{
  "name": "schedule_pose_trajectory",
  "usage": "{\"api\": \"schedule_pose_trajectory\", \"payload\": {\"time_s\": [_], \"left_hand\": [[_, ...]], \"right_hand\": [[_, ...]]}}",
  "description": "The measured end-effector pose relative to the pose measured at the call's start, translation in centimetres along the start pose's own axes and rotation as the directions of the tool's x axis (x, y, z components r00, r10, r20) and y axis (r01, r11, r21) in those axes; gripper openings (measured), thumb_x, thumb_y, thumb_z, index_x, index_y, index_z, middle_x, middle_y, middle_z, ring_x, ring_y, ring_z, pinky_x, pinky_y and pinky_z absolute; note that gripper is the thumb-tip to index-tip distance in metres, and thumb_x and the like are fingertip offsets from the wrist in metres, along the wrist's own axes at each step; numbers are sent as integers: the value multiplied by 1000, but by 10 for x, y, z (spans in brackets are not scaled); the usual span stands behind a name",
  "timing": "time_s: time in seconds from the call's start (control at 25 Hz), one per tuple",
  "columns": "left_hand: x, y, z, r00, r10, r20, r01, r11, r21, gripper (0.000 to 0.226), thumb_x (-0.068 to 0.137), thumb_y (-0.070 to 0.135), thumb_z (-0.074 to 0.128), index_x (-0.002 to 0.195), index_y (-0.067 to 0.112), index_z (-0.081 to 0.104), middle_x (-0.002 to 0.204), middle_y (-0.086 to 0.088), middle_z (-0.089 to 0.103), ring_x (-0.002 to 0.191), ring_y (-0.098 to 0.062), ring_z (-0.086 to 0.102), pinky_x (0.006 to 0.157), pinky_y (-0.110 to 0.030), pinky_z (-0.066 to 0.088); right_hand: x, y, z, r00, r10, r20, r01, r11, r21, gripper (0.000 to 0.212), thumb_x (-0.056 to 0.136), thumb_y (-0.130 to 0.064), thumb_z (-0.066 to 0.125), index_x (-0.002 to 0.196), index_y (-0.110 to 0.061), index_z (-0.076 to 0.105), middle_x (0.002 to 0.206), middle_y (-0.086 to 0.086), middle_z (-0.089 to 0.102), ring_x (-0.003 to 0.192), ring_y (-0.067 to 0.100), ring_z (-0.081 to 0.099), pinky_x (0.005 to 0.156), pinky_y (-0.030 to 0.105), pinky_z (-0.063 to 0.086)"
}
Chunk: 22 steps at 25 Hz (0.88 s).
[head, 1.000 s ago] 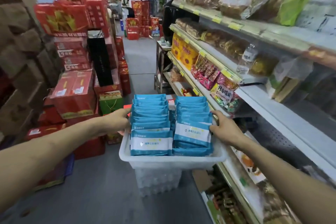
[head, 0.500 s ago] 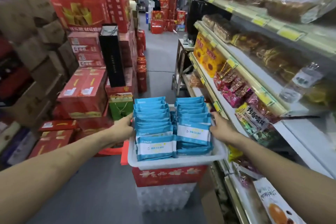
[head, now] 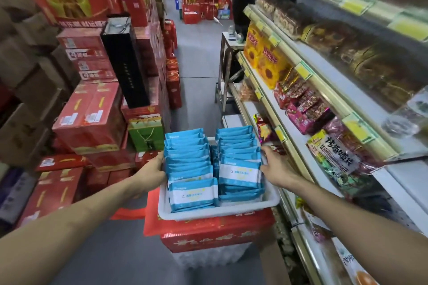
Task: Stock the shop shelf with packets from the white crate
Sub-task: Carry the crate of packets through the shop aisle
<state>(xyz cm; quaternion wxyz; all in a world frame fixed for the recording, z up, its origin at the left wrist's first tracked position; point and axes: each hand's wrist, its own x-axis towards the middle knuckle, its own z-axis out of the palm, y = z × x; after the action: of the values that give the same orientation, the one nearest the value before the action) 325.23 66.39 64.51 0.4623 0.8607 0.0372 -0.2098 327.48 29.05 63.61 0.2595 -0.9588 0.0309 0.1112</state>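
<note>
The white crate [head: 215, 212] sits low in the middle of the aisle, on top of a red box [head: 215, 236]. It holds two upright rows of blue-and-white packets [head: 192, 169]. My left hand [head: 151, 172] grips the crate's left rim. My right hand [head: 275, 166] grips its right rim, close to the shelf edge. The shop shelf [head: 301, 146] runs along the right, with several tiers full of snack bags.
Stacks of red cartons [head: 90, 118] and a tall black box [head: 126, 62] line the left side. A green gift bag [head: 146, 133] stands behind the crate. A small table [head: 228, 58] stands farther up the aisle. Grey floor [head: 196, 58] runs ahead between them.
The crate has moved forward along the aisle and now rests on the red box. Both hands keep their hold on its rims.
</note>
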Motion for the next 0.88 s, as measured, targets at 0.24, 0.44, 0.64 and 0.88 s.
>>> {"api": "schedule_pose_trajectory", "payload": {"time_s": [0.24,0.44,0.64,0.88], "left_hand": [[-2,6,15,998,-56,23,57,997,-49,83,89,-25,50,130,45,32,100,31,66,98,9,63,76,-5,53],[-15,8,27,998,-60,13,61,997,-47,84,90,-26,50,140,38,29,109,19,60,85,9,65,69,-7,54],[-25,-4,21,996,-83,7,83,996,44,92,90,-19,56,161,27,20,108,16,58,89,0,60,67,-9,55],[-30,-24,14,977,14,-211,61,937,344,93,84,2,65,163,24,20,137,-12,48,124,-29,53,99,-39,53]], "right_hand": [[-2,16,15,994,-109,5,109,994,-6,46,94,-7,54,136,-23,45,119,-1,64,108,22,65,86,41,58],[-5,18,11,992,-111,53,111,994,7,54,97,-7,51,146,-26,41,125,3,64,108,24,65,87,42,57],[-14,17,14,990,-123,62,121,992,40,48,99,-7,53,144,-24,45,124,-1,66,102,15,63,86,33,55],[-22,21,13,996,-85,-18,83,992,-94,63,96,-20,60,152,-25,32,141,9,50,118,27,60,91,44,58]]}}
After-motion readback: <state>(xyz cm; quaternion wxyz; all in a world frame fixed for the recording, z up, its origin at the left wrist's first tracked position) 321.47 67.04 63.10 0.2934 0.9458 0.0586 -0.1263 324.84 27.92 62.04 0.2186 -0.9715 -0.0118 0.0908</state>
